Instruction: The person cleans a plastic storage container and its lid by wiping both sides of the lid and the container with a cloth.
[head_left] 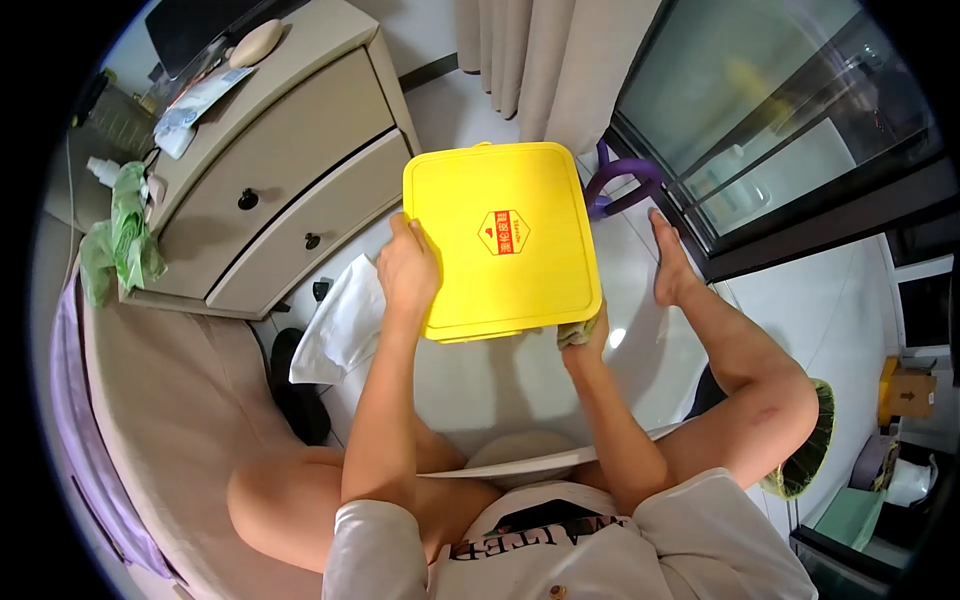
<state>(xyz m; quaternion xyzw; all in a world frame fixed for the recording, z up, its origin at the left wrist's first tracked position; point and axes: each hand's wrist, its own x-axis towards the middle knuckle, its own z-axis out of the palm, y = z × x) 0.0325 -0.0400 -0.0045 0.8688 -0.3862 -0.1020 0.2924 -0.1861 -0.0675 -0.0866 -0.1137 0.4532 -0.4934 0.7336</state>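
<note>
A yellow square lid or box (500,285) with a red label is held up in front of me. At its left edge my left hand (408,265) grips it, fingers wrapped on the rim. My right hand (590,330) is at the lower right corner, partly hidden beneath it, with a greenish cloth (575,334) bunched between hand and box. Whether the yellow thing has a body under its top face is mostly hidden.
A beige drawer cabinet (290,140) stands at the left, a white bag (342,320) and dark shoes (298,390) below it. Purple rings (625,185) lie by the glass door (760,130). A lined bin (808,450) stands at the right.
</note>
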